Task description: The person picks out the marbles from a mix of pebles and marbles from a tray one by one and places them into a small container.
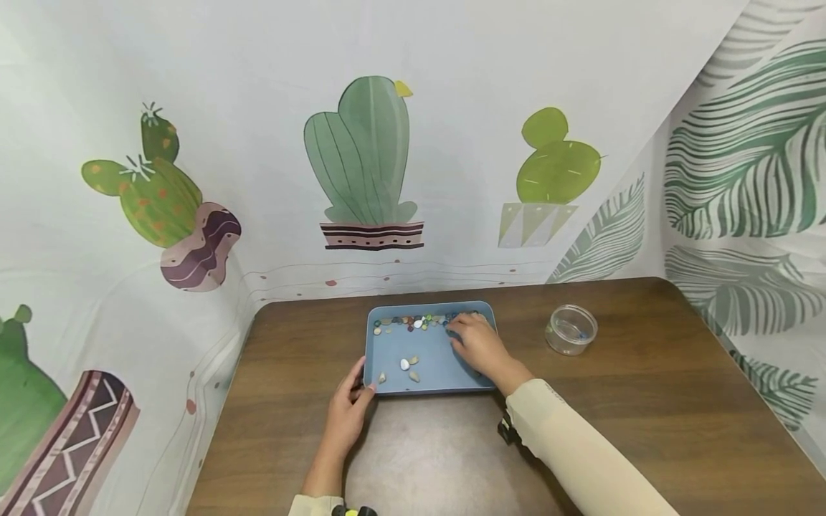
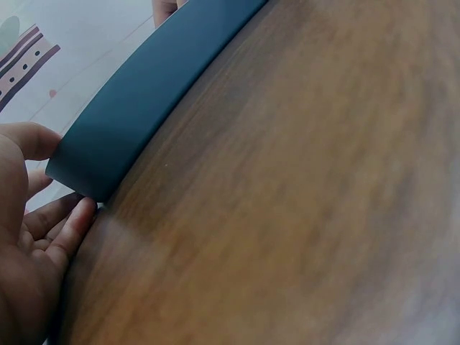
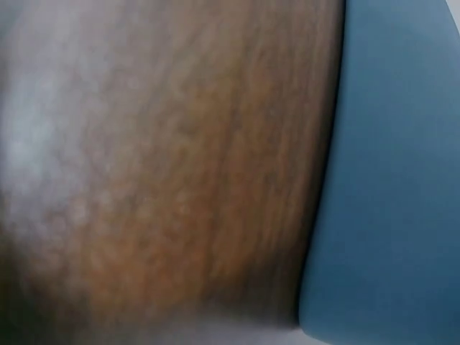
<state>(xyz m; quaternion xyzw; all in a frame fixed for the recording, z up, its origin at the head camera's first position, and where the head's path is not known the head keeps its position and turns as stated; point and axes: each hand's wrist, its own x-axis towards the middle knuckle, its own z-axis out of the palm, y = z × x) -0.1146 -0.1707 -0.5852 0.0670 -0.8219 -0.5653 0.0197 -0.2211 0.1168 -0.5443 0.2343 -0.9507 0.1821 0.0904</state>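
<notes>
A shallow blue tray (image 1: 439,365) lies on the table. My left hand (image 1: 346,412) grips its near left corner; in the left wrist view the thumb is on the upper edge and the fingers are by the bottom edge. My right hand (image 1: 480,345) reaches over the right side, fingers bent down at the back row of small coloured stones (image 1: 418,324). Its fingertips are partly hidden, so whether they pinch a stone cannot be told. Nearer the front left lie a white stone (image 1: 404,364) and several tan stones (image 1: 414,375). The right wrist view shows only tray wall and tabletop.
A round clear plastic container (image 1: 571,330) stands right of the tray, with something small and blue inside. The brown wooden table (image 1: 645,387) meets a cactus-printed cloth (image 1: 452,143) at its back edge.
</notes>
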